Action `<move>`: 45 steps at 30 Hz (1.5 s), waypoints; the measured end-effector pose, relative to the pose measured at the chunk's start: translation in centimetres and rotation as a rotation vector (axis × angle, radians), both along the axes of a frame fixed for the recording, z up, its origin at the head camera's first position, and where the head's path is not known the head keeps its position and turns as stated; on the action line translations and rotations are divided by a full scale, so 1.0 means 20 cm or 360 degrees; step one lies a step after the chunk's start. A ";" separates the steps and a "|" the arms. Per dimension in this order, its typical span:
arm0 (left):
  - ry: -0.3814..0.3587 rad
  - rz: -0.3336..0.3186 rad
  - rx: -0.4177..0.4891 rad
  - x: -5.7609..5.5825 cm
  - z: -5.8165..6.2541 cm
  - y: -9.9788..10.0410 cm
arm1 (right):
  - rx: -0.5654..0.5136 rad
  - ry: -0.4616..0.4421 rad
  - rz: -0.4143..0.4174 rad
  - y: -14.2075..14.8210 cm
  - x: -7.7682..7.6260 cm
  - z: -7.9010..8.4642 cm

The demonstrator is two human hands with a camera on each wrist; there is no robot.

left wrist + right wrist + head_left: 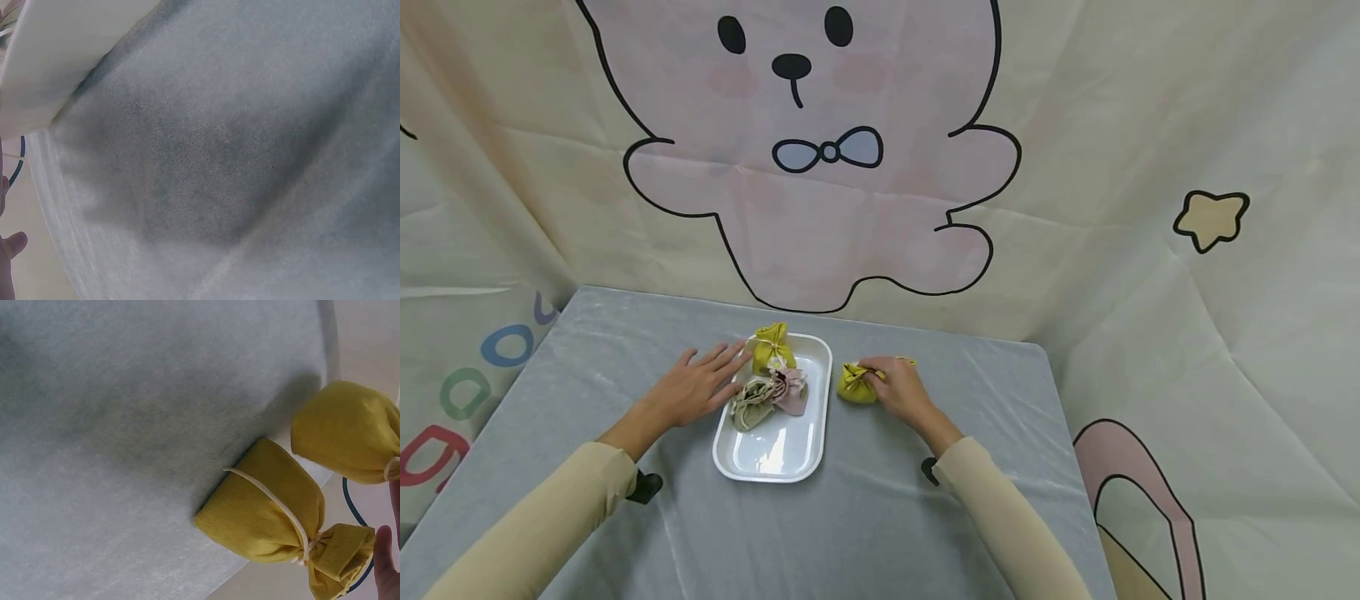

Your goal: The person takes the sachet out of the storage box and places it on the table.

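Note:
My left hand (696, 387) lies with fingers spread and straight along the left rim of a white tray (775, 462). In the tray are a yellow drawstring pouch (772, 346), a pink pouch (792, 394) and a beige-green pouch (751, 406). Right of the tray, my right hand (898, 386) curls its fingers at the gathered neck of another yellow drawstring pouch (855, 387), pinching it. A further yellow pouch (344, 431) shows beside it in the right wrist view, close to the fingers; the hand mostly hides it in the head view.
A grey cloth covers the table (880, 517). Behind it hangs a cream curtain (1097, 275) with a printed bear. In the left wrist view the tray's outer wall (69, 56) stands at the upper left.

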State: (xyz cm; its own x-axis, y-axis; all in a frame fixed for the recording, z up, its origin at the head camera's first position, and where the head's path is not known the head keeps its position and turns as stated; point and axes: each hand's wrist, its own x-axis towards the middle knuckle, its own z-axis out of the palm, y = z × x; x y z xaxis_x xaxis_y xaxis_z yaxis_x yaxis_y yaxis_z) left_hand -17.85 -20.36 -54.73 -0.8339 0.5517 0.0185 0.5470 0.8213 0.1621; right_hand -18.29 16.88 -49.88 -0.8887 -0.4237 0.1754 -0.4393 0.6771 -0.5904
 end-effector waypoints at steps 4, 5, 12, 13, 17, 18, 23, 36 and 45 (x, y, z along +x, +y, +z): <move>0.0019 -0.0006 0.0023 0.00 0.00 0.00 | 0.0049 -0.0020 0.0014 -0.01 0.00 -0.01; 0.0018 -0.0006 0.0024 0.00 0.00 0.00 | 0.0062 -0.0026 0.0012 -0.01 0.00 -0.02; 0.0020 -0.0005 0.0024 0.00 0.01 0.00 | 0.0094 -0.0047 -0.0006 -0.01 0.00 -0.02; 0.0026 -0.0007 0.0027 0.00 0.01 0.00 | 0.0101 -0.0046 -0.0013 -0.01 0.00 -0.01; 0.0043 -0.0011 0.0036 0.01 0.01 0.00 | 0.0090 -0.0048 -0.0035 -0.02 0.00 0.00; 0.0038 -0.0008 0.0035 0.01 0.01 0.00 | 0.0074 -0.0052 -0.0037 -0.03 0.00 0.01; 0.0019 0.0006 -0.0006 0.01 0.01 0.00 | 0.0013 -0.0074 -0.0005 -0.08 0.01 0.05; 0.0009 0.0008 -0.0004 0.00 0.00 0.00 | 0.0026 -0.0196 0.0069 -0.26 0.01 0.12; 0.0071 -0.0014 0.0045 0.00 0.00 0.00 | 0.0115 -0.0188 0.0125 -0.37 0.01 0.10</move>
State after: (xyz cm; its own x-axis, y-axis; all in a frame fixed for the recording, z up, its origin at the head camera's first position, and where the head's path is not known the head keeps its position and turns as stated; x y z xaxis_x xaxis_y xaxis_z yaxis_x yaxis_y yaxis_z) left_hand -17.76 -20.36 -54.81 -0.8270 0.5577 0.0715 0.5614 0.8119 0.1605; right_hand -18.01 9.52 -47.82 -0.8650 -0.5003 0.0382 -0.4229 0.6859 -0.5922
